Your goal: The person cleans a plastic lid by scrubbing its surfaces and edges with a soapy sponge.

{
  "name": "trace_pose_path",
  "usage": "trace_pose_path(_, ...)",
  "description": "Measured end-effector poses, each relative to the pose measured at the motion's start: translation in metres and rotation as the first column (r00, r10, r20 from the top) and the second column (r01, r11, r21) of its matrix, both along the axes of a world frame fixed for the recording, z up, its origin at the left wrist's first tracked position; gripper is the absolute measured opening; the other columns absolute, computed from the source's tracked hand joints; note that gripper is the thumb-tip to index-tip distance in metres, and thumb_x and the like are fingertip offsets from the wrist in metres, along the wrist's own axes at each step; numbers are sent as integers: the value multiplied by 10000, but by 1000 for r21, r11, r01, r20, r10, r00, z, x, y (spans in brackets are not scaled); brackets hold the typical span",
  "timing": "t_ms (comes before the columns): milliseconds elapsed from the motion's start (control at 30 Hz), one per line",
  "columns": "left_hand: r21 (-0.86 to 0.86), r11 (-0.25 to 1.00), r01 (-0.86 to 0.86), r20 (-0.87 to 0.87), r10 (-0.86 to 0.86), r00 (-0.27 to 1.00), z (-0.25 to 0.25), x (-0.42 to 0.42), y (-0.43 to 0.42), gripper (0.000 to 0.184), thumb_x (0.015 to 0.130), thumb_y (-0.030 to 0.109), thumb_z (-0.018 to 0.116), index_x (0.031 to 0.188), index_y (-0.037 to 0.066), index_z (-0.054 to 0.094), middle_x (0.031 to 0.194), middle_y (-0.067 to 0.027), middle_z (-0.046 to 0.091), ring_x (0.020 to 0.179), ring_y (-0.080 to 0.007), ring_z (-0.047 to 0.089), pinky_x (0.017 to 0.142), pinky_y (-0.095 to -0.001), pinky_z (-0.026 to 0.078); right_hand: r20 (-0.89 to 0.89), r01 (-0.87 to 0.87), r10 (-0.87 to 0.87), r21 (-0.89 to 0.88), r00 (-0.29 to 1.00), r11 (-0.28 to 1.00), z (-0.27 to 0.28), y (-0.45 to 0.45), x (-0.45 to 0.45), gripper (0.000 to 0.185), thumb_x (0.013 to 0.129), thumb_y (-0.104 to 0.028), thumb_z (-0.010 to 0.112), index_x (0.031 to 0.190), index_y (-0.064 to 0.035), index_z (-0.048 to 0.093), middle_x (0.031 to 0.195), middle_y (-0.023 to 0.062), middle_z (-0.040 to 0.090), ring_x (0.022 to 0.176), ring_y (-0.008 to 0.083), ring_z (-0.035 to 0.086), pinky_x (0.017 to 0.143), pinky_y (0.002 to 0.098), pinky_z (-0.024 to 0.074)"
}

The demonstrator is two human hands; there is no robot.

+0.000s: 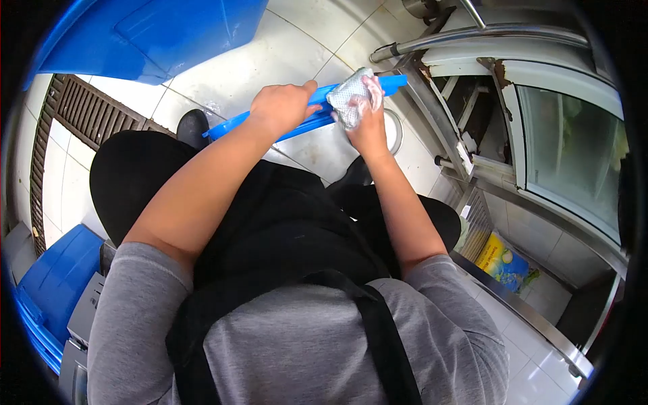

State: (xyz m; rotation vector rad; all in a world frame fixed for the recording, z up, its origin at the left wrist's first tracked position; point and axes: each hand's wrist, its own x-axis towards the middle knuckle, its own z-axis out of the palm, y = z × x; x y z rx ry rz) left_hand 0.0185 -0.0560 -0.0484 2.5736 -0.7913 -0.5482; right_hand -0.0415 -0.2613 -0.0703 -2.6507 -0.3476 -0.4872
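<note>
A long blue plastic piece (229, 125), seen almost edge-on, stretches above the floor in front of my knees; whether it is a lid I cannot tell. My left hand (283, 108) grips it near its middle, thumb along the near side. Toward its right end, my right hand (368, 125) is closed around a whitish mesh-covered sponge (349, 98), pressed against the plastic. White suds coat the fingers of that hand. Below it, partly hidden by the right wrist, is a round white basin or bucket (395, 131) on the floor.
A large blue bin (169, 37) stands upper left, beside a brown floor grate (94, 108). More blue plastic containers (57, 273) are at lower left. On the right stands a metal-framed unit with a glass panel (574, 152); a yellow and blue bag (503, 262) lies under it.
</note>
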Motion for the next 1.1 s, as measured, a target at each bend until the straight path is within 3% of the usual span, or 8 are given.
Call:
trace_pose_path(200,-28,1000,8,17,-7,1000,-5,1,1,401,929,447,582,1112,93,539,881,-162,709,858,-341,692,763,-463,540,-58,78,-73,101,996,992,5,9,-2,501,654,-266,875,822,-10,478,1324,239,473,1334,497,341,1121,570,256)
trace_pose_path(333,-33,999,-25,19,26,999,-8,3,-1,411,927,465,575,1114,100,540,859,-167,705,836,-352,691,739,-476,542,-37,272,-273,291,961,917,-1,26,11,411,699,-129,797,861,-1,441,1309,285,453,1273,479,393,1103,529,288)
trace_pose_path(467,-4,999,-36,-22,36,999,-4,3,1,409,936,463,565,1126,101,539,867,-166,706,857,-350,689,760,-475,540,-46,496,-541,472,840,729,-13,13,22,527,706,-40,736,1135,41,440,1321,289,447,1263,428,436,1119,442,295)
trace_pose_path(500,-9,1000,-29,-12,29,999,-5,1,1,409,939,462,561,1131,103,539,869,-166,706,863,-350,688,770,-476,537,-193,571,-575,555,795,605,-4,13,22,608,742,-18,696,1290,56,442,1342,253,471,1277,372,460,1108,394,322)
trace_pose_path(600,-18,999,-27,-28,27,999,-5,1,-3,408,943,462,556,1141,106,539,875,-166,707,872,-351,688,785,-476,535,-252,550,-501,541,828,636,-12,-6,27,619,784,-10,662,1367,12,453,1314,205,519,1244,335,501,1080,376,360)
trace_pose_path(800,-15,999,-41,-30,40,999,-3,3,0,402,946,458,550,1144,108,541,883,-168,708,873,-349,689,789,-474,535,-162,563,-567,497,808,660,0,-12,29,372,801,-46,701,1170,-40,648,1127,143,634,1100,309,580,968,388,448)
trace_pose_path(967,-12,1000,-25,-44,25,999,-4,1,-4,404,945,460,549,1137,104,541,884,-167,709,869,-348,690,786,-476,537,102,394,-395,31,913,919,-8,-35,30,390,763,-54,688,1151,-46,650,1134,131,641,1051,353,565,966,443,429)
trace_pose_path(1100,-5,1000,-6,-31,6,999,-6,-2,-6,405,944,457,553,1136,101,537,884,-166,709,862,-350,691,778,-475,539,57,487,-490,56,870,872,-17,-13,22,318,758,-64,688,1076,-49,682,1135,130,635,1101,368,535,999,460,403)
